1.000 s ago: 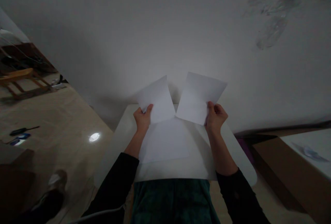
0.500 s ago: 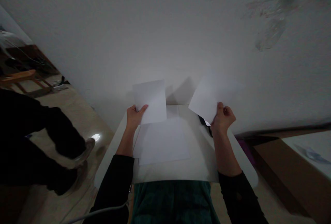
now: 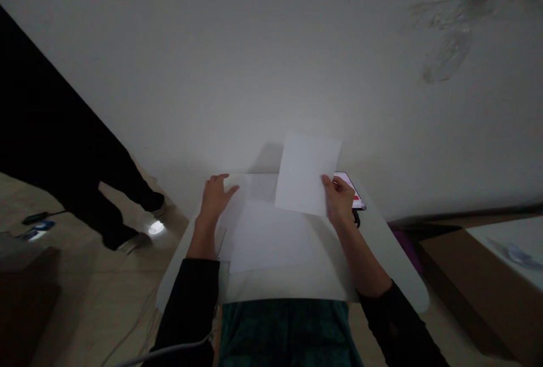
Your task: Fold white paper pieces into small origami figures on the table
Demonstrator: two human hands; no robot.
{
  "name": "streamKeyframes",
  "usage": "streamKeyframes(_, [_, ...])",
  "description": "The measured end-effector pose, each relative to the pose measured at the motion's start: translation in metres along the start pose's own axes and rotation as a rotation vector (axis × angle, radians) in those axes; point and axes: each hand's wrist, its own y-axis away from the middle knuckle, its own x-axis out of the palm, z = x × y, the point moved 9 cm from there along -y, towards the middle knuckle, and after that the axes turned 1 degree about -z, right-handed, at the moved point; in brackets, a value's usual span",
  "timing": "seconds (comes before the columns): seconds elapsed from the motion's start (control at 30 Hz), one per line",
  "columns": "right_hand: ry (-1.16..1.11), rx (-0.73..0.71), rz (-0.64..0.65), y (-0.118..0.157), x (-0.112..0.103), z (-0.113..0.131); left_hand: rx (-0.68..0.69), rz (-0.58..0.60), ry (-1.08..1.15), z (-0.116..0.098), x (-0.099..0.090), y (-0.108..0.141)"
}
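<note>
My right hand (image 3: 338,197) pinches the lower right edge of a white sheet (image 3: 306,172), which is lifted above the table and tilted a little. Over the table's left part is my left hand (image 3: 215,197), its thumb and fingers apart and nothing held between them. Below and between the hands, overlapping white sheets (image 3: 269,240) lie flat on the white table (image 3: 292,288). A device with a lit screen (image 3: 348,189) rests behind my right hand, partly covered by it.
A pale wall (image 3: 254,73) rises behind the table. At the left a person in dark trousers (image 3: 85,146) stands on the floor. A brown box (image 3: 479,276) is at the right, and a cable (image 3: 169,350) crosses near my left sleeve.
The sheet in my right hand has moved left and down, uncovering the lit screen. My left hand no longer holds a sheet and has opened. The person at the left has moved closer to the wall.
</note>
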Motion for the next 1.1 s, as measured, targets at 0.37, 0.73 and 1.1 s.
streamKeyframes(0.37, [0.027,0.076,0.188,0.024,0.030,-0.011,-0.060,0.250,0.841,-0.083,0.052,0.029])
streamKeyframes(0.73, [0.150,0.001,0.250,0.018,0.029,-0.013,-0.113,0.211,0.870,-0.071,0.055,0.027])
streamKeyframes(1.1, [0.096,-0.148,0.593,0.027,0.051,0.010,-0.213,0.175,0.954,-0.047,0.060,0.024])
